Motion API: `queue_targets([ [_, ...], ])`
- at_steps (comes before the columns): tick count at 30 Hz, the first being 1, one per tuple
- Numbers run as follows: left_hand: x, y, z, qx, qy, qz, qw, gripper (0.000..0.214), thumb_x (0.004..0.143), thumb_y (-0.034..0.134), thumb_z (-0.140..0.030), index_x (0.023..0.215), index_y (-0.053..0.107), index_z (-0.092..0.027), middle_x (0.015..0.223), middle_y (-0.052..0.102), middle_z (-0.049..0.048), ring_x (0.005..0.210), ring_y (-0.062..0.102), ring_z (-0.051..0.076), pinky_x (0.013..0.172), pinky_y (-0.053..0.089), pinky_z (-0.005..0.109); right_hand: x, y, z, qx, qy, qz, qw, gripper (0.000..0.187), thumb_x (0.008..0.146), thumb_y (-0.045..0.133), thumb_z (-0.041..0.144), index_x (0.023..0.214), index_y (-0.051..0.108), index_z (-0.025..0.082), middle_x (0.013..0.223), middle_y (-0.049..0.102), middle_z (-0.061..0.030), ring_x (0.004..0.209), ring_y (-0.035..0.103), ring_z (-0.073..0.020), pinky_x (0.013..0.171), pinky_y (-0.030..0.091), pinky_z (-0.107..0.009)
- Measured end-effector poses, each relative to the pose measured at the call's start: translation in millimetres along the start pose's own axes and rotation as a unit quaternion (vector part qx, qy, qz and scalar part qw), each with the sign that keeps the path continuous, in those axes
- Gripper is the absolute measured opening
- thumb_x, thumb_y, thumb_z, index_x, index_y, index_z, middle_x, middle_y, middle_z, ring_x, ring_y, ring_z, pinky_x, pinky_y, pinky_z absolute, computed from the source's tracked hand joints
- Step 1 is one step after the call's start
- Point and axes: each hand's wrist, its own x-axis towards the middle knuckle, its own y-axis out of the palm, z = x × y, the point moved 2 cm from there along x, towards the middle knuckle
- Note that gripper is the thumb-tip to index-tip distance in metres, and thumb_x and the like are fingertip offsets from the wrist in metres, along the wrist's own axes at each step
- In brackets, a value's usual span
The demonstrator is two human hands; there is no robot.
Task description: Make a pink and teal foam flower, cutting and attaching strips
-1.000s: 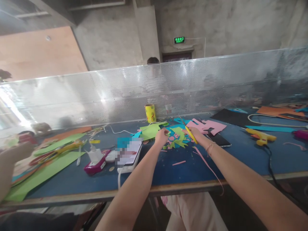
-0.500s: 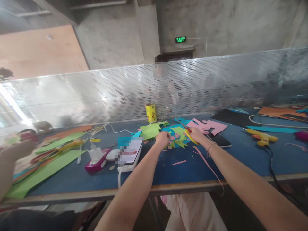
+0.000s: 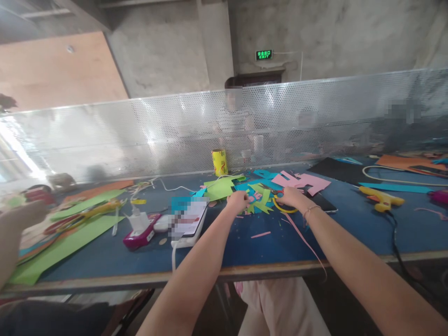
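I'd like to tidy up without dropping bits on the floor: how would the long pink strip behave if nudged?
The long pink strip is probably floppy, since it droops over the table's front edge. It looks thin and narrow, so likely very light. With one end hanging past the edge, a nudge forward might slide it off.

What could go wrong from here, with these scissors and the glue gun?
The yellow-handled scissors in the right hand are near the left hand, so a slip might nick it. The glue gun trails its black cord over the table edge near the right forearm; a snag could drag it.
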Motion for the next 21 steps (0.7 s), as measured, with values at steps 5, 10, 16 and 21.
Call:
queue_targets([
  [5, 8.0, 2.4, 0.3, -0.231, 0.070, -0.055, 0.969, 0.015, 0.065, 0.060, -0.030, 0.066, 0.062, -0.015, 0.067, 0.062, 0.0026, 0.066, 0.055, 0.013, 0.061, 0.042, 0.024, 0.6, -2.8, -2.6, -0.023, -0.014, -0.024, 0.999, 0.031, 0.066, 0.058, 0.041, 0.053, 0.063, 0.013, 0.061, 0.063, -0.0163, 0.063, 0.061, -0.0237, 0.051, 0.036, -0.027],
  [10, 5.1, 7.9, -6.9, -0.402, 0.042, -0.012, 0.915, 0.024, 0.058, 0.067, -0.036, 0.062, 0.061, -0.013, 0.048, 0.049, -0.0033, 0.045, 0.041, 0.005, 0.044, 0.032, 0.019, -0.8, -5.2, 11.3, 0.085, -0.084, -0.102, 0.988, 0.021, 0.067, 0.060, 0.034, 0.067, 0.063, 0.013, 0.074, 0.065, -0.0134, 0.076, 0.060, -0.0221, 0.064, 0.041, -0.027],
  [16, -1.4, 7.0, -13.3, -0.466, 0.030, 0.015, 0.884, 0.033, 0.056, 0.068, -0.044, 0.065, 0.058, -0.013, 0.042, 0.041, -0.0069, 0.037, 0.031, 0.003, 0.039, 0.026, 0.019, -8.9, 6.6, 41.4, 0.384, -0.202, 0.010, 0.901, 0.021, 0.074, 0.054, 0.030, 0.086, 0.059, 0.014, 0.086, 0.065, -0.0068, 0.079, 0.059, -0.0145, 0.068, 0.044, -0.025],
  [21, -1.7, 8.4, -13.8, -0.438, 0.031, 0.018, 0.898, 0.035, 0.057, 0.067, -0.046, 0.066, 0.057, -0.014, 0.041, 0.037, -0.0075, 0.036, 0.031, 0.003, 0.040, 0.025, 0.019, -8.5, 3.4, 38.8, 0.419, -0.160, -0.002, 0.894, 0.014, 0.076, 0.052, 0.025, 0.076, 0.057, 0.012, 0.070, 0.062, -0.0046, 0.064, 0.057, -0.0114, 0.063, 0.045, -0.024],
])
